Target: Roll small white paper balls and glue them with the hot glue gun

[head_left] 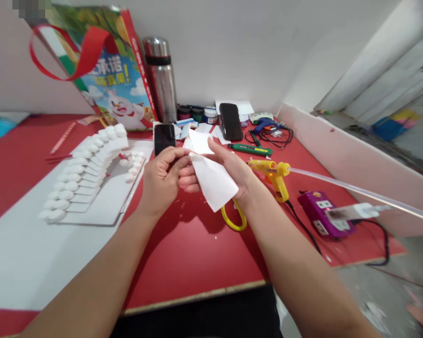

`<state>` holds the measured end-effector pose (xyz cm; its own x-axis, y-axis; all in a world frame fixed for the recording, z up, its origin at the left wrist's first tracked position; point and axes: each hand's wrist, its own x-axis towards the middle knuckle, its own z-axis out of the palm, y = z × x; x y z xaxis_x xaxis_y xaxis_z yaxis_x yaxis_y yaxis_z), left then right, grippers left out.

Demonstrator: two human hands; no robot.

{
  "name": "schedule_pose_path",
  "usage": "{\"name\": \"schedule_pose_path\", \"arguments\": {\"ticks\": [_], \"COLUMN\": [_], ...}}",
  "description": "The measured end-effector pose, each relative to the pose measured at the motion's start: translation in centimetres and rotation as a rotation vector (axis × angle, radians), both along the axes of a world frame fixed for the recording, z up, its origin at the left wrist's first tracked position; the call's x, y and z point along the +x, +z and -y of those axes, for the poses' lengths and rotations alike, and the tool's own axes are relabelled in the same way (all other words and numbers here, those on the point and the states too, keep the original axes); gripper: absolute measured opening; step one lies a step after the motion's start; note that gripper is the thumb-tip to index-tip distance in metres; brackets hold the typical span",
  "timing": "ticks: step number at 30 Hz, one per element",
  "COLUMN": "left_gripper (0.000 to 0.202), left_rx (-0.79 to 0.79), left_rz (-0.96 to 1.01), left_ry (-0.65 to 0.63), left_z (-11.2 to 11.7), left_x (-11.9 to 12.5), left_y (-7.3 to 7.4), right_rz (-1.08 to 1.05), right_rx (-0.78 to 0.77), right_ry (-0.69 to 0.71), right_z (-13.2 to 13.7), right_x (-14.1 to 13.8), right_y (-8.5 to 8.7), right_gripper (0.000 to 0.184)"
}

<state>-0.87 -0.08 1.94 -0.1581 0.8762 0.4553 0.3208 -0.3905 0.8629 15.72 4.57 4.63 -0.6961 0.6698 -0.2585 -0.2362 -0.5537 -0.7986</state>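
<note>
A piece of white paper (215, 183) is held in the air above the red table, its wide end hanging toward me. My left hand (164, 180) pinches its narrow far end between thumb and fingers. Against the paper's side and back lies my right hand (238, 166), fingers curled behind it and thumb raised. Below it, a yellow scissors-like handle loop (235, 227) shows on the table, partly hidden. To the left stands a curved, stepped white paper model (88, 176) edged with white rounded pieces. A yellow glue gun (277, 176) with a long clear stick lies to the right.
Phones (231, 121), a green cutter (252, 149) and paint jars (197, 114) sit at the back. Behind them stand a steel flask (162, 87) and a gift bag (116, 89). A purple power box (322, 211) with cables is right, near a low pink wall (341, 169).
</note>
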Motion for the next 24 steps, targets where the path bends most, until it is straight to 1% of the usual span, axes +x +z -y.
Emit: {"name": "schedule_pose_path", "arguments": {"ticks": [4,8,14,18,22,24], "left_gripper": [0.011,0.013,0.013,0.014,0.018,0.019], "left_rx": [0.006,0.012,0.004,-0.024,-0.047,-0.046], "left_rz": [0.012,0.029,0.064,0.087,0.118,0.134], "left_ry": [-0.023,-0.023,-0.026,-0.018,0.005,0.027], "left_z": [0.18,0.01,-0.35,-0.45,-0.47,-0.43], "left_x": [0.22,0.16,-0.21,-0.23,-0.10,0.01], "left_y": [0.28,0.02,-0.36,-0.44,-0.58,-0.64], "right_rz": [-0.079,-0.085,-0.043,0.055,0.176,0.211], "right_rx": [-0.048,-0.023,0.131,0.259,0.395,0.474], "right_ry": [0.054,0.019,-0.088,-0.165,-0.289,-0.375], "right_z": [-0.17,0.18,0.43,0.30,0.30,0.48], "right_x": [-0.05,-0.16,-0.02,0.17,-0.05,-0.40], "right_y": [-0.49,-0.38,-0.24,-0.47,-0.56,-0.64], "right_gripper": [0.043,0.031,0.036,0.041,0.048,0.046]}}
